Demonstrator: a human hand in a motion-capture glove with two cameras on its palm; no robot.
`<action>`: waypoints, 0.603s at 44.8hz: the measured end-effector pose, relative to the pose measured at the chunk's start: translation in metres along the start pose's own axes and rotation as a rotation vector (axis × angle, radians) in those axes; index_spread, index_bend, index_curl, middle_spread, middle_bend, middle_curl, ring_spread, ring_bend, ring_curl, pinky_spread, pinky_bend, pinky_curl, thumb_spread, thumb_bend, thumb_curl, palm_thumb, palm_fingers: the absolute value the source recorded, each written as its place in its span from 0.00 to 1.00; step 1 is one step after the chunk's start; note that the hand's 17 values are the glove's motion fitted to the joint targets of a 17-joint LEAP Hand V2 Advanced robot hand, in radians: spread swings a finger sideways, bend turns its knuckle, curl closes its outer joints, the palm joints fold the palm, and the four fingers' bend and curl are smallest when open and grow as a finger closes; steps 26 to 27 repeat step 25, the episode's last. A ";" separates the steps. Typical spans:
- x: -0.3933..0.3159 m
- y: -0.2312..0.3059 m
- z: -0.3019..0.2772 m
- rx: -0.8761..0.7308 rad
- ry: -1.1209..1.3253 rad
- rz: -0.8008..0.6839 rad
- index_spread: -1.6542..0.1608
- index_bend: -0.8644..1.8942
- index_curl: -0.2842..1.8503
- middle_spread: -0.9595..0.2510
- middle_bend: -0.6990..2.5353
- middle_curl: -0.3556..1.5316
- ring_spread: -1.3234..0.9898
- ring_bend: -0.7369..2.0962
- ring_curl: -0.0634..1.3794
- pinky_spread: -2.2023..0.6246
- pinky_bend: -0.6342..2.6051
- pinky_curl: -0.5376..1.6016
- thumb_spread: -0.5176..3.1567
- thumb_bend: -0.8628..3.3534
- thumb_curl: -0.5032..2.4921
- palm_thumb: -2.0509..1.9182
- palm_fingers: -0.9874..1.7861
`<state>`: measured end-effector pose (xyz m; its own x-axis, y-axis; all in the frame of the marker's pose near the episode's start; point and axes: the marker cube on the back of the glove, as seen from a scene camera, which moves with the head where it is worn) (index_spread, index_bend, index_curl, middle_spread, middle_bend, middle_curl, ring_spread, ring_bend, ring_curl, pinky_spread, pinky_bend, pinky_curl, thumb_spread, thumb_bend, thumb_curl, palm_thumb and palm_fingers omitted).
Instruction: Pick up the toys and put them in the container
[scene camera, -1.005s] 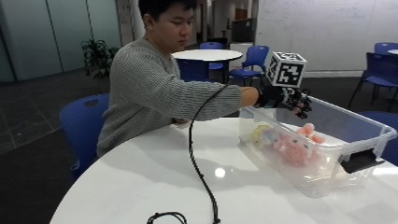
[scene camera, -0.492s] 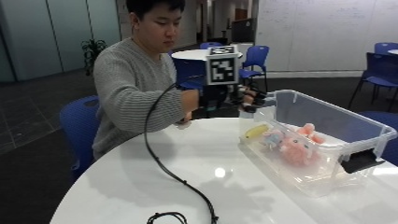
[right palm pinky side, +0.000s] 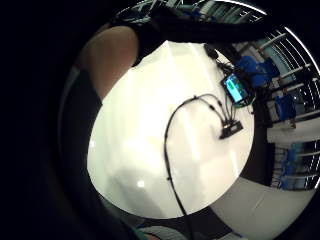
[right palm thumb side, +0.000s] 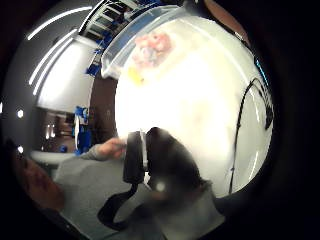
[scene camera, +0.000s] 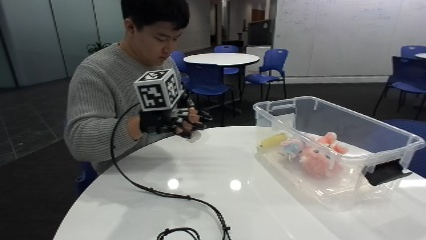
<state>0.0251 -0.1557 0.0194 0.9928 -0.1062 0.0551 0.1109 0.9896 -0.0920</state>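
White glossy table (scene camera: 219, 200) up front with nothing but reflections on it near the camera, so no loose toys that I can spot on this side. Further in, the clear plastic container (scene camera: 346, 145) sits on the right part of the table with a pink plush toy (scene camera: 318, 156) and a yellow toy (scene camera: 273, 142) already lying inside, the yellow one at the end nearer the person. The thumb-side palm view shows the same pink and yellow stuff inside the bin and bare tabletop between it and the hand. What could go wrong from here? Honestly, mostly a pointless extra reach. If every toy is already in, going back to the container could bump its thin wall and slide it toward the table edge, since it looks light. Also if a toy is hiding behind the bin or off the table, nobody's catching it from these angles. Then the gloved right hand (scene camera: 174, 120): it hangs just above the table's far edge, close to the person's chest and well apart from the container, forearm bent in, back of the hand tipped up. Fingers look loosely curled with nothing visible between them, though I can't be fully sure from this side.
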 end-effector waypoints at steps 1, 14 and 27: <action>-0.005 0.014 0.006 0.000 0.002 -0.005 0.69 0.37 0.36 0.65 0.27 0.41 0.51 0.37 0.27 0.79 0.42 0.40 0.48 0.19 0.26 0.50 0.33; -0.048 0.142 0.073 0.021 -0.053 0.055 0.69 0.39 0.36 0.65 0.27 0.40 0.52 0.35 0.26 0.80 0.40 0.40 0.49 0.20 0.24 0.50 0.35; -0.035 0.149 0.075 0.022 -0.028 0.094 0.68 0.39 0.36 0.65 0.27 0.39 0.52 0.35 0.27 0.80 0.39 0.39 0.50 0.20 0.24 0.50 0.36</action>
